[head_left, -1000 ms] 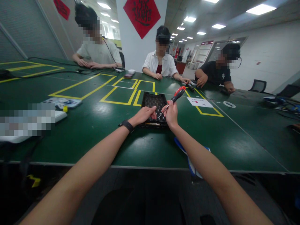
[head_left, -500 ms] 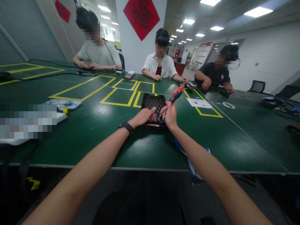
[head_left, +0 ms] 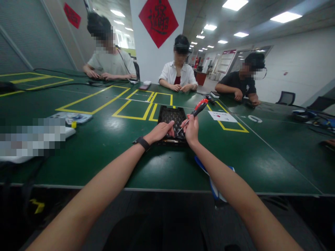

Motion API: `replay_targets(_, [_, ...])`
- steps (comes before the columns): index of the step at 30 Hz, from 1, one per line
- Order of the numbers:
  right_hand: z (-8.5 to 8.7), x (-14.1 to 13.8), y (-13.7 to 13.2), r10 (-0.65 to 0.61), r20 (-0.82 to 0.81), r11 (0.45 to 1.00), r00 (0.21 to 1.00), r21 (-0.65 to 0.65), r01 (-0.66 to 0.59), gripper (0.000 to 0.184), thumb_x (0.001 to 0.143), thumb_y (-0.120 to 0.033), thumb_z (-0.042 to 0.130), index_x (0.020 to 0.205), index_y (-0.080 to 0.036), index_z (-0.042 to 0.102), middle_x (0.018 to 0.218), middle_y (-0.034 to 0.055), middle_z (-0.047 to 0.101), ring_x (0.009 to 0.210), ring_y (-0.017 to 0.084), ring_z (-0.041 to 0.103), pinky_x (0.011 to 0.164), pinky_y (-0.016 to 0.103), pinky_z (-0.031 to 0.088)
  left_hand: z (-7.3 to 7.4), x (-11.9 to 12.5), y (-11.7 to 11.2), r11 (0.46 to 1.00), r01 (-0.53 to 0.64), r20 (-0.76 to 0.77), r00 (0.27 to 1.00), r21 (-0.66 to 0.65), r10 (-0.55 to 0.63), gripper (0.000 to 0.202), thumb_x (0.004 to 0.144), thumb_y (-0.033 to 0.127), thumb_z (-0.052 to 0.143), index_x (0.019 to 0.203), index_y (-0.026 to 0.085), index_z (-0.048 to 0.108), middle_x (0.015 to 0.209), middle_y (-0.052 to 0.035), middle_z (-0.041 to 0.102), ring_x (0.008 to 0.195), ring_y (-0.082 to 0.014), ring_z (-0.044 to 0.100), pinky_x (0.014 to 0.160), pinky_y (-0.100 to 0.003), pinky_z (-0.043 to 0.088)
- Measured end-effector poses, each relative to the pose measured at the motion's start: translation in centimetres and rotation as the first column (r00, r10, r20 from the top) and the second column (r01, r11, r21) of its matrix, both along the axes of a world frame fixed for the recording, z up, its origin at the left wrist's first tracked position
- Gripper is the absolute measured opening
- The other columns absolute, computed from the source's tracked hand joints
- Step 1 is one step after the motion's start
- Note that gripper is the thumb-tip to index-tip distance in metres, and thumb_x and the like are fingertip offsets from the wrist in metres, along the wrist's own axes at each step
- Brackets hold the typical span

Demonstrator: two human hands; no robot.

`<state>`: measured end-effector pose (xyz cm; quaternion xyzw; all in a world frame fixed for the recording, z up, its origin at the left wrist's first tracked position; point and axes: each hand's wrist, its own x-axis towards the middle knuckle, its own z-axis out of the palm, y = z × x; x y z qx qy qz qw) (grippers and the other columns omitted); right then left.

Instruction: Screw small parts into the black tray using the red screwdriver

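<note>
A black open case (head_left: 171, 113) with a textured, bumpy inside lies on the green table in front of me. My left hand (head_left: 163, 130), with a black band on its wrist, rests over the case's left side. Its thumb and fingers are apart and reach over the inside; what the fingertips touch is too small to make out. My right hand (head_left: 192, 129) is closed around a screwdriver (head_left: 199, 107) with a red and black handle. The handle tilts up to the right, and the thin shaft points down left into the case, its tip near my left fingers.
Yellow tape outlines (head_left: 142, 118) mark the green table (head_left: 104, 157). A paper sheet (head_left: 222, 116) and a white ring (head_left: 254, 119) lie to the right. Blue and white material (head_left: 215, 184) hangs at the front edge under my right forearm. Several people sit across the table.
The screwdriver and my right hand have shifted slightly right, the handle tilting a little more. My left hand stays on the case. The middle person across has drawn a hand back toward the body.
</note>
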<state>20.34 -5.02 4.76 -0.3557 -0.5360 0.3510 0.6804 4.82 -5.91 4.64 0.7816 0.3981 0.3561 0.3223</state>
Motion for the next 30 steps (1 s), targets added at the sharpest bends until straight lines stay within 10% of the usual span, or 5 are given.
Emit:
replay_targets(25, [0.6,-0.2,-0.9,0.078,0.008,0.996,0.997,0.04,-0.078,0.033,0.09,-0.05,0.033,0.096,-0.019,0.044,0.05,-0.0081,0.051,0.034,0.005,0.036,0.037,0.016,0.027,-0.1,-0.1,0.1,0.998,-0.024,-0.08,0.996,0.052,0.028,0.07,0.091,0.055,0.017,0.073,0.013,0.071,0.067,-0.0049,0.065,0.065,-0.0138,0.057,0.069,-0.025,0.041])
replay_targets(30, [1.0,-0.3,-1.2,0.081,0.022,0.995,0.997,0.06,-0.082,0.032,0.091,-0.048,0.033,0.097,-0.019,0.044,0.051,-0.0077,0.049,0.036,0.005,0.037,0.039,0.016,0.029,0.4,0.3,-0.2,0.972,-0.042,-0.064,0.996,0.23,0.059,0.042,0.083,0.051,0.046,0.084,0.015,0.068,0.075,-0.0035,0.064,0.07,-0.0146,0.056,0.066,-0.025,0.041])
